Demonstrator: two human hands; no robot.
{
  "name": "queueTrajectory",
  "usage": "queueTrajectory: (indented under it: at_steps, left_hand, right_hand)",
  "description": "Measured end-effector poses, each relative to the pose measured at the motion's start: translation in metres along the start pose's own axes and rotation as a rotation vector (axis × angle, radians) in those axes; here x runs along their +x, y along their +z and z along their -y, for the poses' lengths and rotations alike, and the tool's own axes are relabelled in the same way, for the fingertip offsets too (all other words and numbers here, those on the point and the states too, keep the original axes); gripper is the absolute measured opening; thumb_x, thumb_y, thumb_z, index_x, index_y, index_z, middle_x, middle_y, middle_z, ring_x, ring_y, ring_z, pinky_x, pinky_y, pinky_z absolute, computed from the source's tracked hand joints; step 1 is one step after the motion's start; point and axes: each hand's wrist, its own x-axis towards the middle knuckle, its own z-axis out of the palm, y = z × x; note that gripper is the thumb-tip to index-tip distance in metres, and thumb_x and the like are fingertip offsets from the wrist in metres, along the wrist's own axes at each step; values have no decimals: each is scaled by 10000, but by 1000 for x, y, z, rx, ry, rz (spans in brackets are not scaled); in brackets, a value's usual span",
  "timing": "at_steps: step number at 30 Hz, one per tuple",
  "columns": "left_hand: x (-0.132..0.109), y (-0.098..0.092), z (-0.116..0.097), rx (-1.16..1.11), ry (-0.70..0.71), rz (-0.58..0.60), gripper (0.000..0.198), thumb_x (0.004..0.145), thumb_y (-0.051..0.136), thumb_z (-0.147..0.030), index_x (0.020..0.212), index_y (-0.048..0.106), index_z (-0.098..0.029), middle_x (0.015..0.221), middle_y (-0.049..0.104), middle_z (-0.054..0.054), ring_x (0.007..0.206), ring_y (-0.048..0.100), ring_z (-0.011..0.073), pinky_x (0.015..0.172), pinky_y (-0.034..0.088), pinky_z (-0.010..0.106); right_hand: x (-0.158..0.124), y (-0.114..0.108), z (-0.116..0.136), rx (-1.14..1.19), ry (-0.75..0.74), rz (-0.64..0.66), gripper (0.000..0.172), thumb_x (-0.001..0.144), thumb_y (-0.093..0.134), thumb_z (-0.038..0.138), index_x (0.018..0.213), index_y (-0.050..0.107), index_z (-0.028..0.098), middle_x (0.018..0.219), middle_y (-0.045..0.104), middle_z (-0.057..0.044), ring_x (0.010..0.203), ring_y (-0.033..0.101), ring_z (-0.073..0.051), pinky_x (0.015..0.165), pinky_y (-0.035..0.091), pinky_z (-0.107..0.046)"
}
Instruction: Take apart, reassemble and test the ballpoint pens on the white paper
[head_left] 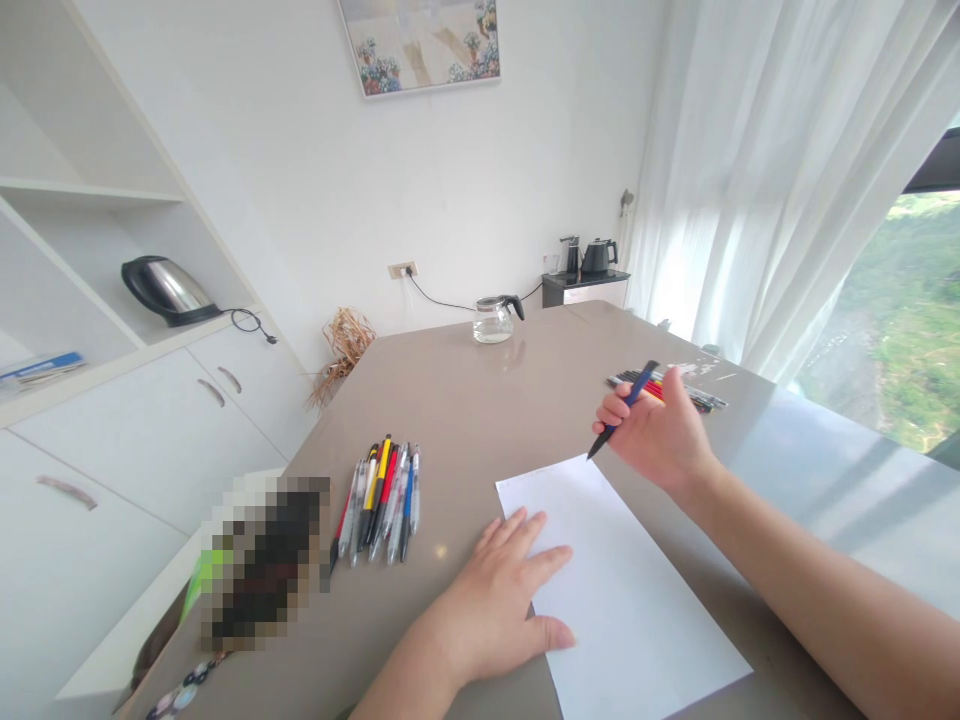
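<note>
A blue pen (636,388) with black ends lies across the fingers of my right hand (660,428), which are curled round it while the thumb sticks up. Its dark lower end points down at the top right corner of a white sheet of paper (622,580). My left hand (514,590) rests flat on the sheet's left edge, fingers spread. Faint small marks run along the top edge of the paper. Left of my left hand lies a bunch of pens (382,500) in several colours. More pens (694,398) lie behind my right hand, partly hidden by it.
On the brown table (450,400), a glass pot (493,322) with clear liquid stands at the far end. White scraps (697,368) lie at the right. A blurred dark object (270,565) and a beaded strap (184,690) are at the left edge. A metal kettle (169,290) stands on the shelf.
</note>
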Motion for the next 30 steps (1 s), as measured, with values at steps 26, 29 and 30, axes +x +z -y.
queueTrajectory:
  at_steps: [26,29,30]
  left_hand:
    - [-1,-1,0,-2,0,5,647,699,489,-538,1274,287,-320,1407,85,-8,1271,-22,239,1026,36,437]
    - [0,-1,0,-4,-1,6,649,698,492,-536,1274,285,-320,1407,82,-10,1271,-21,239,1027,31,434]
    - [0,-1,0,-5,1,5,650,698,492,-535,1274,285,-320,1408,81,-11,1271,-22,239,1027,30,434]
  right_hand:
    - [3,-24,19,44,-161,-65,555,671,125,721,524,331,227,475,226,24,451,273,-137,551,368,-350]
    - [11,-31,17,-83,-126,-105,439,749,206,591,586,392,229,518,331,-2,511,387,-155,582,392,-354]
    - [15,-35,17,-111,-117,-146,395,766,225,535,612,416,226,550,380,-18,548,428,-164,583,398,-352]
